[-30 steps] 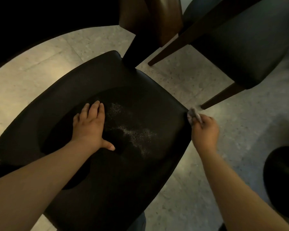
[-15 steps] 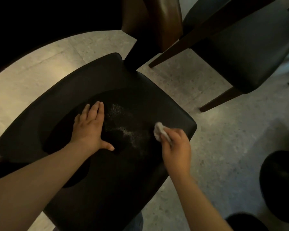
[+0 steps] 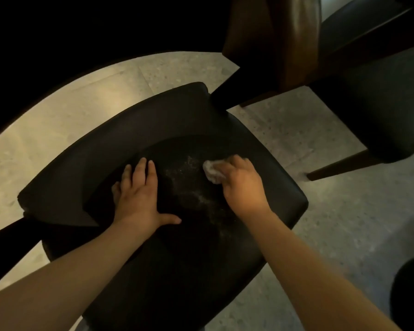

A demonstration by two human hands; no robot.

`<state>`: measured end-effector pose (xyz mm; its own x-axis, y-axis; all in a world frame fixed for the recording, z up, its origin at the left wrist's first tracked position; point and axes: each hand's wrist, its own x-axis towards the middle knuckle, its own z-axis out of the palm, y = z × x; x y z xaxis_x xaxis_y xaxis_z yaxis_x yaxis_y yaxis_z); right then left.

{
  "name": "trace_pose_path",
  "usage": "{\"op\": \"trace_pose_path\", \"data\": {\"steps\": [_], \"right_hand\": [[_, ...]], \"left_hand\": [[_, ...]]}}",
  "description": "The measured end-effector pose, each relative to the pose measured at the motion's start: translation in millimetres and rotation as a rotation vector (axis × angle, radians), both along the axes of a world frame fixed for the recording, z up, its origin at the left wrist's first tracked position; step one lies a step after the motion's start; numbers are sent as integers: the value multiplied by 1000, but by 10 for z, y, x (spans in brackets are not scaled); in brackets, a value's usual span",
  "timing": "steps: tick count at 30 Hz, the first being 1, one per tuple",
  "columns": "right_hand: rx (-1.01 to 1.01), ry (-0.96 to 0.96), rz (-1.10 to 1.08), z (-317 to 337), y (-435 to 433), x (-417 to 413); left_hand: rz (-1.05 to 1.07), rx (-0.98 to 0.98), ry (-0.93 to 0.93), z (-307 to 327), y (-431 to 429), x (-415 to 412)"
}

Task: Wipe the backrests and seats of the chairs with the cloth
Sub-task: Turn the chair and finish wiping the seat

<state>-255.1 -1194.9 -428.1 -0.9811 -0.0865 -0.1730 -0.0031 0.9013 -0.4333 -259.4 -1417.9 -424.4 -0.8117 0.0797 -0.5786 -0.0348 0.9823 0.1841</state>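
Since the earlier frames the right hand (image 3: 243,185) has travelled left from the right edge of the dark padded leather-like chair seat (image 3: 189,271) to its middle, carrying the small crumpled white cloth (image 3: 212,172) with it; the left hand (image 3: 139,194) has kept its place. Right hand: fingers curled round the cloth, which is bunched at the fingertips and pressed onto the seat surface. Left hand: flat on the seat, palm down, fingers straight and close together, thumb spread to the right, holding nothing. A patch of pale dusty specks (image 3: 191,185) lies on the seat between the two hands, just left of and nearer than the cloth. A second dark padded chair (image 3: 380,115) stands at far right, well apart from the cloth, with a brown wooden leg (image 3: 339,166) reaching the speckled grey stone floor (image 3: 344,223). A brown wooden panel (image 3: 285,32) stands at the far edge, its nature not determinable. A dark round object (image 3: 411,295) sits near right, unidentified.
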Motion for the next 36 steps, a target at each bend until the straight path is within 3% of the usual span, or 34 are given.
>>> {"op": "trace_pose_path", "data": {"steps": [6, 11, 17, 22, 27, 31, 36], "right_hand": [[-42, -137, 77, 366, 245, 665], [-12, -23, 48, 375, -175, -267], [90, -163, 99, 87, -453, -1114], [-1, -164, 240, 170, -234, -506], [-56, -424, 331, 482, -12, -251], [-14, -207, 271, 451, -372, -810], [32, -103, 213, 186, -770, -1269]], "left_hand": [[-2, -9, -11, 3, -8, -13], [10, -1, 8, -35, -45, 5], [9, -18, 42, -101, -70, 41], [26, 11, 52, -135, -96, 46], [37, 16, 36, -133, -88, 27], [28, -4, 32, -117, -73, 45], [27, -20, 20, -88, -56, 23]]}}
